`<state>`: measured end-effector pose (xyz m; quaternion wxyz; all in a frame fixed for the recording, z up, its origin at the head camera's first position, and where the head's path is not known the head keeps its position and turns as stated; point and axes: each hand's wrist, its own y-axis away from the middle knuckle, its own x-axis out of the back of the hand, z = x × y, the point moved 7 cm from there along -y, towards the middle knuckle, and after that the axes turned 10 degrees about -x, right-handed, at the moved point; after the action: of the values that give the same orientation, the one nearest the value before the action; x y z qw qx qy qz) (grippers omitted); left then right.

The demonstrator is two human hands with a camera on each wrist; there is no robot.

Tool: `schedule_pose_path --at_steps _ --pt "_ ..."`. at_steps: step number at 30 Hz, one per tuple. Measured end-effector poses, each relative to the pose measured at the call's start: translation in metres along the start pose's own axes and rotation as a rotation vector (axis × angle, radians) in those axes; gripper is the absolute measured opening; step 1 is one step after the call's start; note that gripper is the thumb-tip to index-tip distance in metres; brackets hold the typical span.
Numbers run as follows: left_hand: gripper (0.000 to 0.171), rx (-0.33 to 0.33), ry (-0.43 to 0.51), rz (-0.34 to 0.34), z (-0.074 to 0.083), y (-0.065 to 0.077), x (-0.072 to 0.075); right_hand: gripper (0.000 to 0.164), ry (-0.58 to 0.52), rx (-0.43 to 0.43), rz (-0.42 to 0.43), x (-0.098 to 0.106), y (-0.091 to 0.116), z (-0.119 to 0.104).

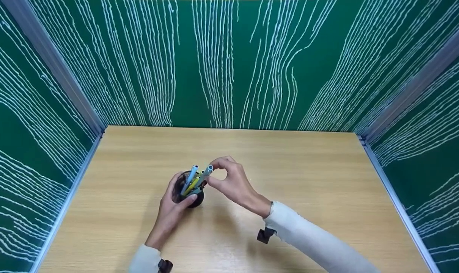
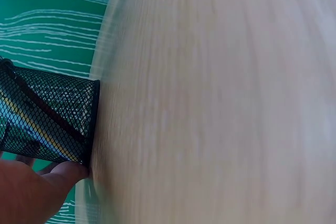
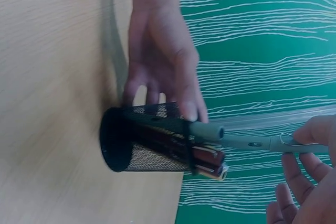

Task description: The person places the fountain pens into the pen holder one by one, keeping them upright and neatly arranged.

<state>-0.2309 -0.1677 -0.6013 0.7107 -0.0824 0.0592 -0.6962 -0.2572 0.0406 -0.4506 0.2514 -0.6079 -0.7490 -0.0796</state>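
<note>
A black mesh pen cup [image 1: 196, 201] holds several pens, among them a light blue one [image 1: 190, 179] and a yellow one [image 1: 192, 184]. My left hand [image 1: 169, 210] grips the cup's side, with the thumb near the rim. In the left wrist view the mesh cup [image 2: 58, 103] has its base at the wooden surface. Between thumb and fingertips, my right hand [image 1: 235, 184] pinches a grey-green pen [image 3: 252, 142] by its upper end. The pen's lower end is hidden at the cup's mouth. Dark red pens [image 3: 207, 158] also stick out there.
The cup is on a light wooden table [image 1: 290, 170]. Green walls with white wavy lines [image 1: 222, 64] enclose its back and both sides, joined by grey corner posts [image 1: 58, 64]. Dark wrist mounts [image 1: 265, 235] hang below the sleeves.
</note>
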Motion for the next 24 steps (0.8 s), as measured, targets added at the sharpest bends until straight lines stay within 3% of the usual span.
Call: schedule_pose_path --at_steps 11,24 --pt "0.091 -0.021 -0.009 -0.005 0.002 0.0 0.0 0.014 0.005 -0.039 -0.018 -0.004 0.001 0.02" --pt "0.091 0.002 -0.01 -0.004 0.0 0.001 0.0 0.014 0.025 -0.044 -0.027 -0.01 -0.001 0.026"
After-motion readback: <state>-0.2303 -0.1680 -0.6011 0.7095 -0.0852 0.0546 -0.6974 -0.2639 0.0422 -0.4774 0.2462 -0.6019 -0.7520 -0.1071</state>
